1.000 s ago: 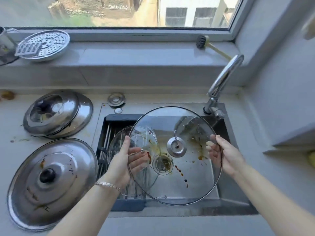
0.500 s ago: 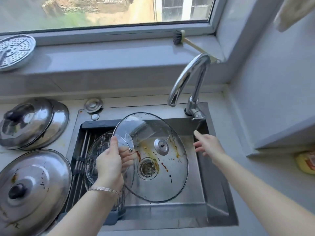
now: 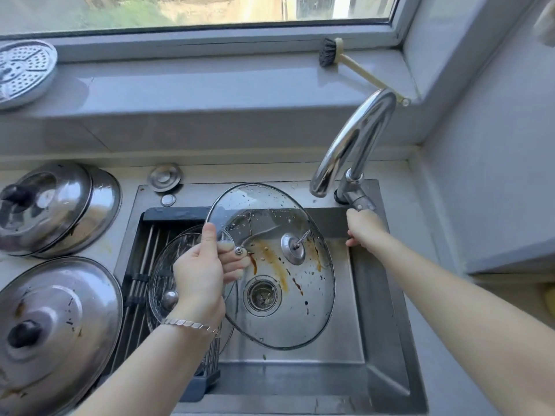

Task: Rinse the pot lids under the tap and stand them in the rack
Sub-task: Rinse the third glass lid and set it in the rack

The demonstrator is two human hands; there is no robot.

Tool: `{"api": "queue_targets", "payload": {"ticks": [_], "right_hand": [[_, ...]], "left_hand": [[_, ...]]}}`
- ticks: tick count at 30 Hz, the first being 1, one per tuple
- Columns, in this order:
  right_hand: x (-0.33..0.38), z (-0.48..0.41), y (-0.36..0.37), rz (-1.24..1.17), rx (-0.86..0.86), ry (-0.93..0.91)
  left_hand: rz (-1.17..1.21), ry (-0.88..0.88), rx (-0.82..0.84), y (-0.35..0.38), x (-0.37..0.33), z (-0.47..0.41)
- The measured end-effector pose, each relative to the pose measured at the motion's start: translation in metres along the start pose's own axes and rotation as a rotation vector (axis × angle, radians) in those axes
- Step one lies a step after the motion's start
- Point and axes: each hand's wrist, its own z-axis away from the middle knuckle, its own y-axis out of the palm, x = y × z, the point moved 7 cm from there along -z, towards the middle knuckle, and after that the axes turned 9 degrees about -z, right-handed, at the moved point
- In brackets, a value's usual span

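My left hand [image 3: 201,273] grips the left rim of a large glass pot lid [image 3: 288,301], tilted over the sink and streaked with brown sauce. My right hand [image 3: 364,227] is closed around the lever at the base of the chrome tap [image 3: 350,145]; no water is visible. A smaller glass lid [image 3: 163,274] leans in the black wire rack [image 3: 141,265] at the left end of the sink, partly hidden by my left hand. Two steel lids [image 3: 57,208] are stacked on the counter at left, and a bigger soiled steel lid [image 3: 57,328] lies in front of them.
The steel sink [image 3: 345,340] has an open drain strainer [image 3: 262,296]. A perforated steamer plate [image 3: 22,70] and a dish brush [image 3: 336,55] lie on the window sill. A sink plug [image 3: 165,177] sits behind the basin. A grey wall runs along the right.
My right hand has let go of the big glass lid and reached up to the tap lever. My left hand alone holds the lid, now tilted nearer the spout.
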Motion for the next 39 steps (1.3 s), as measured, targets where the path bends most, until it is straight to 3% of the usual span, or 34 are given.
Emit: {"api": "queue_targets", "payload": {"ticks": [4, 17, 22, 23, 25, 27, 29, 31, 35, 36, 39], "right_hand": [[-0.004, 0.0, -0.003, 0.028, -0.042, 0.043], [-0.013, 0.001, -0.007, 0.006, -0.038, -0.085], [-0.019, 0.003, -0.005, -0.058, -0.069, 0.027], [-0.015, 0.013, -0.007, -0.016, -0.125, -0.014], [0.009, 0.055, -0.002, -0.014, -0.205, -0.333], [0.034, 0.117, 0.026, 0.003, -0.055, -0.744], [0.041, 0.163, 0.066, 0.144, 0.205, -0.985], [0.046, 0.164, 0.087, 0.302, 0.266, -1.029], [0.061, 0.106, 0.073, 0.238, 0.137, -0.63], [0.06, 0.109, 0.074, 0.258, 0.152, -0.622], [0.057, 0.171, 0.094, 0.372, 0.26, -0.97]], "left_hand": [[-0.006, -0.005, 0.011, 0.005, 0.002, 0.002], [0.003, -0.024, 0.056, 0.02, 0.002, 0.011], [-0.003, -0.013, 0.043, 0.02, 0.002, 0.011], [-0.007, -0.011, 0.04, 0.019, 0.002, 0.011], [-0.018, -0.008, 0.035, 0.018, 0.003, 0.011], [-0.029, -0.002, 0.03, 0.02, 0.003, 0.013], [-0.058, 0.021, 0.019, 0.022, 0.002, 0.016], [-0.088, 0.041, 0.024, 0.024, 0.002, 0.021], [-0.07, 0.024, 0.073, 0.024, 0.008, 0.031], [-0.075, 0.026, 0.071, 0.023, 0.008, 0.032], [-0.108, 0.056, 0.021, 0.017, 0.008, 0.025]]}}
